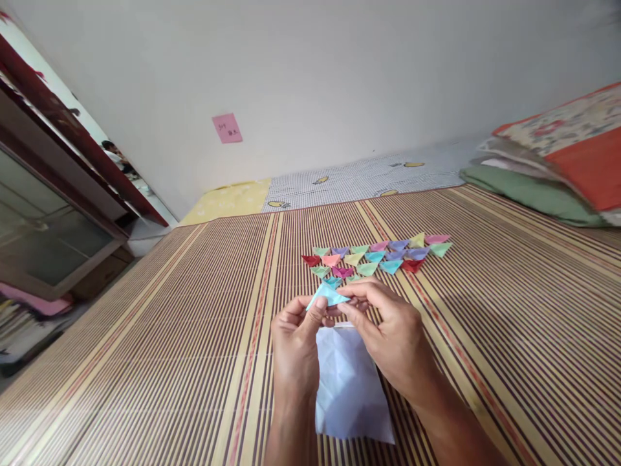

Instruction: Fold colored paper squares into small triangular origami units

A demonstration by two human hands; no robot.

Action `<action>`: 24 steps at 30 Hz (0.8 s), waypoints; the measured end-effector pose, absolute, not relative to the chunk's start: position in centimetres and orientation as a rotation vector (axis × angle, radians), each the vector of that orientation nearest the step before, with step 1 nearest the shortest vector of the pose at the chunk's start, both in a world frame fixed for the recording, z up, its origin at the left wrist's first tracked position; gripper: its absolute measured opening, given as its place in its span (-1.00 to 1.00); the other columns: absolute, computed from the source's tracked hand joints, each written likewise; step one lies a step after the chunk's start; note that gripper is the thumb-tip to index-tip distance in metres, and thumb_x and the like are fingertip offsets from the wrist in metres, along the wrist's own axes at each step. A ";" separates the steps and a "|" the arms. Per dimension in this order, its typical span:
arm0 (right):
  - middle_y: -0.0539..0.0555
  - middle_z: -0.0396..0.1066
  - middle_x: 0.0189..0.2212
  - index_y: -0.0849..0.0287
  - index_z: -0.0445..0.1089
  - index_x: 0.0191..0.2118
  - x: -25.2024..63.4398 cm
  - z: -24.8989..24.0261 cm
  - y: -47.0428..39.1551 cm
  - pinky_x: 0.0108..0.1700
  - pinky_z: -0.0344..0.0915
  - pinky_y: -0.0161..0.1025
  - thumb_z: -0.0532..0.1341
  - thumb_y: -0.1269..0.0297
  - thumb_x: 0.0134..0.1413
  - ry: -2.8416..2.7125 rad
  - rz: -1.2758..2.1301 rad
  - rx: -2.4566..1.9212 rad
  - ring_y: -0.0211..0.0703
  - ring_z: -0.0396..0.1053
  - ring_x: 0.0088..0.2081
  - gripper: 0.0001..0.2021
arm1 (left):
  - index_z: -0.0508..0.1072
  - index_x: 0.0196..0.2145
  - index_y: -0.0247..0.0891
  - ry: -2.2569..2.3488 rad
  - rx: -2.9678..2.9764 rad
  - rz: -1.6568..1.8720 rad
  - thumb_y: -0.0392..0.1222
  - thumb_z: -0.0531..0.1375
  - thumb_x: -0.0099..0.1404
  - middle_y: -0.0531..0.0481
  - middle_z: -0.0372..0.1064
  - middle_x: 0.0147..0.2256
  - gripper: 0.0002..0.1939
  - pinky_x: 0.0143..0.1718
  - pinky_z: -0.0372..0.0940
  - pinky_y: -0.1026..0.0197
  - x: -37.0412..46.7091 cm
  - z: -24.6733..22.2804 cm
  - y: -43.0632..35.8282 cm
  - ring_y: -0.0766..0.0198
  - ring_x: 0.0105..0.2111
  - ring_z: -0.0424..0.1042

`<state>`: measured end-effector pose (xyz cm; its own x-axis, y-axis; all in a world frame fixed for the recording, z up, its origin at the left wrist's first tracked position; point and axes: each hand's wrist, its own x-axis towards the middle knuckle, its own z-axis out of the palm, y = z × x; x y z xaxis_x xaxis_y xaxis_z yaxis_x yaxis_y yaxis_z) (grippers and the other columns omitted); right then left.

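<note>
Between my two hands is a small folded piece of light-blue paper (328, 294), roughly triangular. My left hand (299, 327) pinches its left side, thumb on the near face. The fingers of my right hand (388, 317) grip its right corner. Under my hands lies a creased pale sheet of paper (352, 388) on the striped mat; its upper edge is partly covered by the hands. Just beyond them, several small folded paper boats (367, 268) in many colours stand in rows, the nearest ones partly hidden behind my fingers.
The striped mat (184, 336) covers the bed. A patterned sheet (339, 184) shows at the back by the wall. Pillows and folded bedding (557, 155) are piled at the right. A pink note (227, 128) is stuck on the wall. Past the doorway at left, a person (116, 155) is partly visible.
</note>
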<state>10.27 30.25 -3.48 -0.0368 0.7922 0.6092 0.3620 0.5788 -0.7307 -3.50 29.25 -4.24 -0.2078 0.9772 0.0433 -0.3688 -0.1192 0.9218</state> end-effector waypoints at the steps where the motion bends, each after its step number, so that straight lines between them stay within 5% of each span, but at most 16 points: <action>1: 0.09 0.56 -0.23 0.08 0.50 -0.15 10.2 -3.5 30.3 -0.20 0.51 -0.17 0.23 0.43 0.29 -1.650 0.418 -0.978 -0.06 0.56 -0.20 -0.87 | 0.60 -0.44 -0.28 1.012 0.875 1.571 -0.09 0.45 0.20 0.05 0.43 -0.55 -0.79 -0.33 0.31 0.26 -3.5 -4.3 29.2 0.33 -0.49 0.39; 7: 0.11 0.53 -0.20 0.06 0.46 -0.18 9.9 -3.7 30.3 -0.10 0.51 -0.11 0.19 0.47 0.34 -1.683 0.280 -0.913 -0.04 0.54 -0.10 -0.84 | 0.66 -0.40 -0.26 1.054 0.914 1.598 -0.09 0.46 0.17 0.01 0.51 -0.50 -0.82 -0.34 0.34 0.27 -3.4 -4.4 29.2 0.31 -0.46 0.42; 24: 0.04 0.53 -0.42 0.13 0.40 -0.34 10.4 -3.0 29.6 -0.31 0.45 -0.19 0.23 0.32 0.25 -1.499 0.732 -1.048 -0.13 0.54 -0.40 -0.89 | 0.64 -0.48 -0.26 1.067 1.055 1.439 -0.13 0.45 0.18 -0.04 0.56 -0.51 -0.82 -0.37 0.33 0.27 -3.8 -3.7 29.0 0.29 -0.47 0.46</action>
